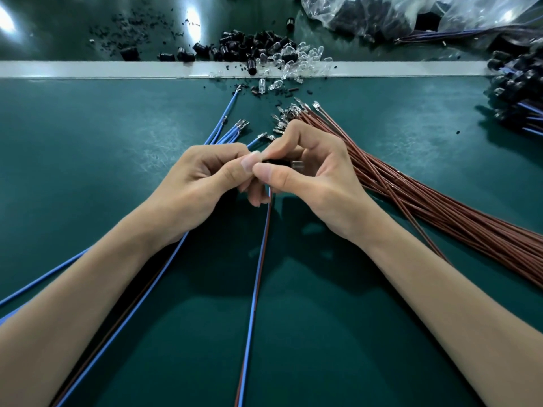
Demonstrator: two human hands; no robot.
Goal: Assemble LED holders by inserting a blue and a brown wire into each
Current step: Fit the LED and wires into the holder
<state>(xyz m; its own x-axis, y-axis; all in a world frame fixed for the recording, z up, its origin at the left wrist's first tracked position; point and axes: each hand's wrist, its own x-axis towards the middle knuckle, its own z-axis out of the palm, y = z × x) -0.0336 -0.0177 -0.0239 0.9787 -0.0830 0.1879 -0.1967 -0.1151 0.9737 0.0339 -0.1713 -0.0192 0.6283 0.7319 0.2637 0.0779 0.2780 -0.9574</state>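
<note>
Both hands meet at the middle of the green mat. My right hand (pixel 305 174) pinches a small black LED holder (pixel 282 163) between thumb and forefinger; most of the holder is hidden by fingers. My left hand (pixel 205 177) pinches the wires where they enter the holder. A blue wire (pixel 252 304) and a brown wire (pixel 260 274) hang side by side from the hands toward me. Loose blue wires (pixel 226 133) fan out behind my left hand. A thick bundle of brown wires (pixel 440 207) lies to the right.
Black holders (pixel 249 45) and clear LEDs (pixel 293 58) are heaped along a white strip (pixel 88 69) at the back. A plastic bag (pixel 411 13) of parts sits at back right. Finished assemblies (pixel 520 95) pile at the right edge. Another blue wire (pixel 123 324) runs under my left forearm.
</note>
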